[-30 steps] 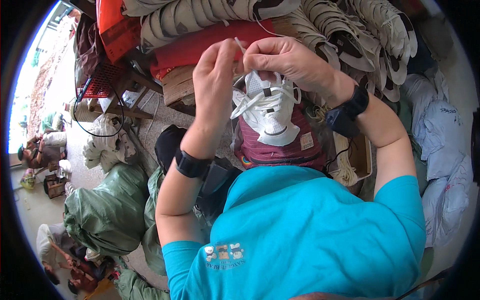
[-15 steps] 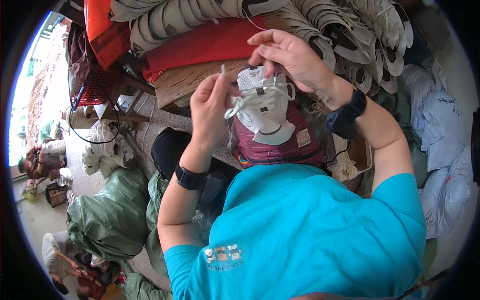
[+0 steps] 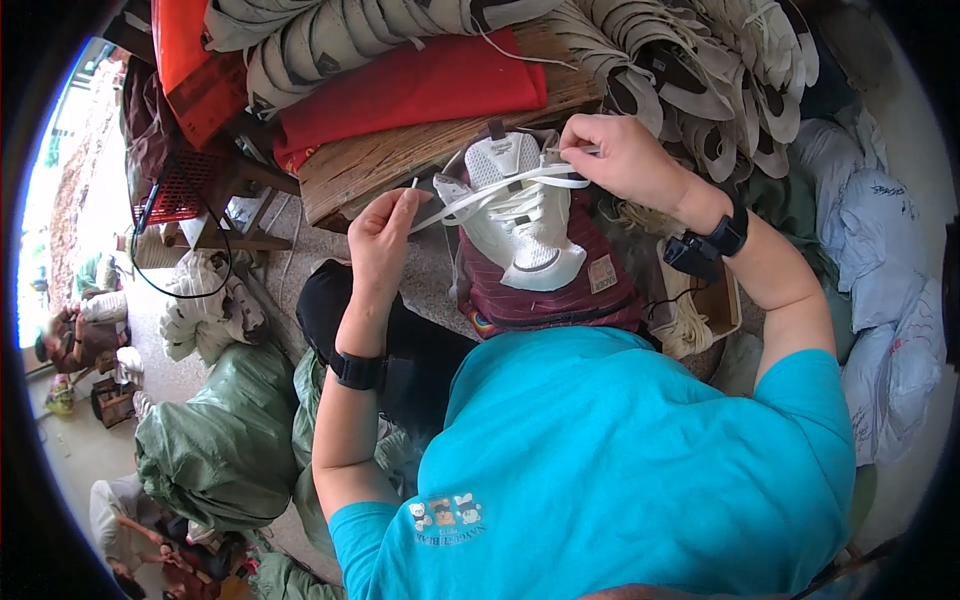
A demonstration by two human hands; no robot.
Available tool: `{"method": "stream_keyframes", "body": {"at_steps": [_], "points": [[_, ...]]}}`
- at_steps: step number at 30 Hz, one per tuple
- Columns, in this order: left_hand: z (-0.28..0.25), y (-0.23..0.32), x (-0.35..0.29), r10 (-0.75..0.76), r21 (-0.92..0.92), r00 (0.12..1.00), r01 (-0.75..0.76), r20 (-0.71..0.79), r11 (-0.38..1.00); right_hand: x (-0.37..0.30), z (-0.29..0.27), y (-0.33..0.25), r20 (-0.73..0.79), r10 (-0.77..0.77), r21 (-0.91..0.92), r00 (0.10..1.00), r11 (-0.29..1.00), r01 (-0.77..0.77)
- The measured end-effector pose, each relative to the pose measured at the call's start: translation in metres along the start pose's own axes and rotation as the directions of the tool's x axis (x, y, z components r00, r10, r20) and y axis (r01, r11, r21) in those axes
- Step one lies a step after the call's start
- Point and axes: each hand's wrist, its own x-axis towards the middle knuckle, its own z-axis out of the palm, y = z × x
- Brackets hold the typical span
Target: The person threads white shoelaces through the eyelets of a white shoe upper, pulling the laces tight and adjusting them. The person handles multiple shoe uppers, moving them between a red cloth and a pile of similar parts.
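Note:
A white shoe upper [image 3: 545, 228], with no sole showing, lies over a maroon striped cloth bag [image 3: 600, 300] in front of my body. Its tongue [image 3: 503, 158] points away from me. My left hand [image 3: 383, 235], to the left of the upper, is closed in a pinch on one end of the white shoelace [image 3: 440, 213]. Beyond the upper's right side, my right hand [image 3: 622, 155] pinches the other lace end. Between the two hands the lace runs across the upper, over the base of the tongue.
Stacked shoe uppers [image 3: 360, 45] lie with red cloth [image 3: 420, 95] on a wooden table [image 3: 350, 175] ahead. More uppers [image 3: 690, 75] hang at its right. A box of laces [image 3: 690, 315] stands right of the bag. Green sacks [image 3: 225, 430] and other people [image 3: 125, 520] are at left.
My hands have drawn apart, the left one outward and nearer to me, the right one to the right. The lace is now pulled straighter across the upper, and its loops have shrunk.

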Motion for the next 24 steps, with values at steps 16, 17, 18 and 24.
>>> {"method": "stream_keyframes", "body": {"at_steps": [16,17,18,24], "points": [[0.016,0.012,0.008,-0.109,0.332,0.988,0.066,0.112,0.941,0.024,0.017,-0.038,0.240,-0.129,-0.721,0.962,0.639,0.266],[0.015,0.013,0.009,-0.123,0.369,0.984,0.068,0.127,0.927,0.025,0.017,-0.041,0.290,-0.140,-0.757,0.947,0.571,0.317],[0.016,0.015,0.009,-0.138,0.372,0.982,0.080,0.131,0.925,0.025,0.016,-0.044,0.340,-0.148,-0.786,0.929,0.498,0.366],[0.025,0.034,0.012,-0.050,0.644,0.985,-0.068,0.164,0.762,0.026,0.014,-0.045,0.378,-0.149,-0.825,0.914,0.394,0.405]]}}
